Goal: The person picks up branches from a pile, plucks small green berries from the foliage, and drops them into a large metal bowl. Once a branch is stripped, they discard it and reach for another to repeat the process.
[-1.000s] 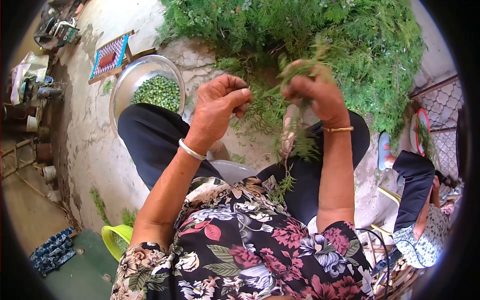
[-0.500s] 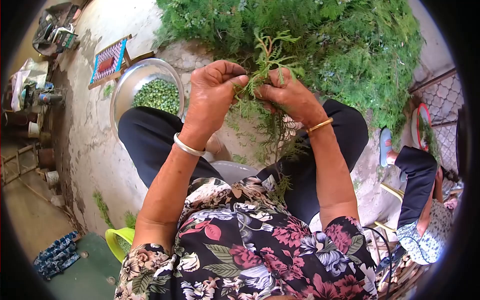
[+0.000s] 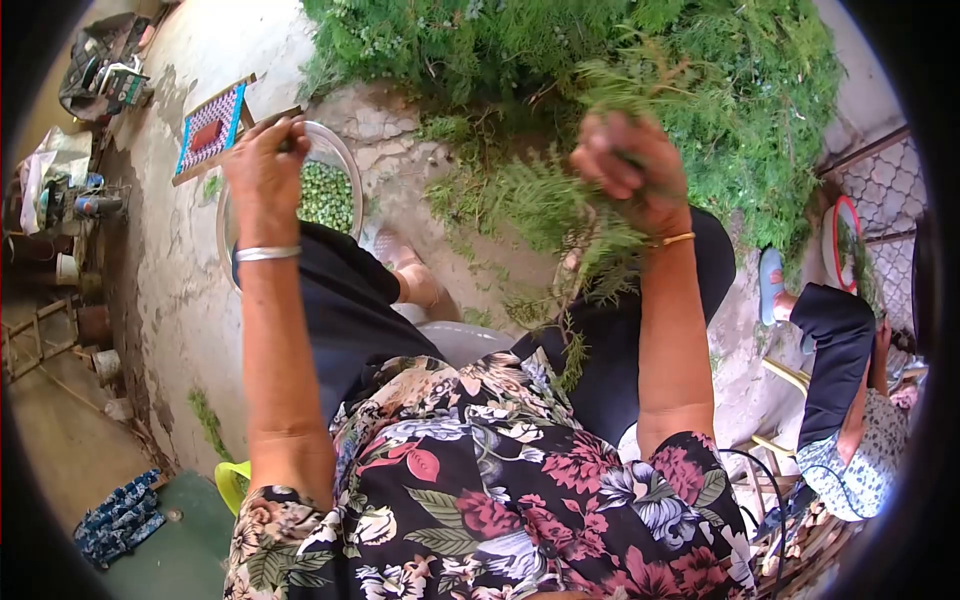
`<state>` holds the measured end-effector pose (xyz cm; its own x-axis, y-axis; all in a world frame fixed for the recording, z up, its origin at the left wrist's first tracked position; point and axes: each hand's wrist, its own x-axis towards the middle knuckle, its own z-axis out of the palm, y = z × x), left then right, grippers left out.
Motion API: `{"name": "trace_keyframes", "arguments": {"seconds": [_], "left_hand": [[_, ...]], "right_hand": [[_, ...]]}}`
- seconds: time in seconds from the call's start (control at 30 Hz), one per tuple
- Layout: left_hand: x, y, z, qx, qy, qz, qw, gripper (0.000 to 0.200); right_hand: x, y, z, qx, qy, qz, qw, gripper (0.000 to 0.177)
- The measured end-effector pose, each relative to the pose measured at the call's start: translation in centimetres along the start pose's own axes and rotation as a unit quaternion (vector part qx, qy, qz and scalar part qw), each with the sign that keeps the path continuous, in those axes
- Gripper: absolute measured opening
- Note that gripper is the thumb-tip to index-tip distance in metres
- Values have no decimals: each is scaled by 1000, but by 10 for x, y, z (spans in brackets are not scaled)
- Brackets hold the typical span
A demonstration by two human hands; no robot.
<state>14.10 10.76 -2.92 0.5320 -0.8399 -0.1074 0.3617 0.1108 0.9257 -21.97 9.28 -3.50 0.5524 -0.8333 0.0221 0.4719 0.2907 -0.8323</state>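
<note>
My left hand [image 3: 265, 175] is over the left rim of a metal basin [image 3: 325, 140], its fingers curled together. What those fingers hold, if anything, cannot be made out. Inside the basin lie many small green cones or berries [image 3: 325, 195]. Blurred by motion, my right hand [image 3: 635, 175] grips a leafy evergreen branch [image 3: 545, 205]. Its sprays stick out above the fist and hang down over my right knee. A silver bangle circles my left wrist and a gold one my right.
A large heap of cut evergreen branches [image 3: 440, 50] covers the ground ahead. A small woven stool [image 3: 210, 130] stands beyond the basin. At the right sits another person [image 3: 845, 400], near a red-rimmed round tray [image 3: 850, 235]. A yellow-green container [image 3: 232, 483] is by my left elbow.
My left hand has left the branch and moved left to the basin. My right hand has shifted slightly right, still gripping the branch.
</note>
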Motion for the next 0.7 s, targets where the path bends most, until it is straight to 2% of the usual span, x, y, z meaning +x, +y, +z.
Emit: {"name": "trace_keyframes", "arguments": {"seconds": [0.07,0.1,0.13,0.17,0.2,0.23,0.27,0.3,0.33,0.37,0.4,0.47,0.53,0.6,0.67,0.7], "left_hand": [[8,13,-26,109,13,36,993,28],[17,15,-41,108,14,36,993,28],[27,14,-59,311,17,137,940,34],[29,15,-64,497,20,229,836,40],[30,16,-70,496,22,228,838,40],[29,17,-76,645,64,376,663,43],[26,19,-77,745,100,494,437,47],[20,22,-69,724,83,493,476,47],[10,22,-59,724,84,492,476,47],[-9,23,-38,695,56,361,619,46],[-28,19,-19,640,26,217,737,44],[-62,-8,5,486,-86,122,861,41],[-105,-29,39,398,-228,39,888,47],[-139,-52,64,395,-330,94,852,52],[-167,-68,91,418,-352,183,817,52],[-173,-77,98,418,-354,183,816,52]], "right_hand": [[-1,-5,-12,207,-88,-109,968,30],[-5,-1,-19,246,-79,-121,958,29],[-8,-3,-20,245,-80,-119,959,29],[-10,-6,-20,231,-109,-113,960,29],[-11,-8,-19,218,-136,-107,961,29],[-11,-7,-18,222,-146,-115,957,30],[-10,-6,-19,221,-146,-112,958,30],[-8,-6,-21,216,-157,-107,958,30],[-7,-6,-22,212,-167,-102,957,30],[-7,-6,-22,212,-167,-102,957,30],[-8,-5,-20,212,-143,-102,961,29],[-6,-6,-16,210,-121,-104,965,29],[-5,-6,-9,203,-36,-114,972,28],[2,-7,-3,210,-36,-104,971,28],[10,-1,-1,168,181,-127,961,32],[12,3,-8,147,194,-132,961,32]]}}
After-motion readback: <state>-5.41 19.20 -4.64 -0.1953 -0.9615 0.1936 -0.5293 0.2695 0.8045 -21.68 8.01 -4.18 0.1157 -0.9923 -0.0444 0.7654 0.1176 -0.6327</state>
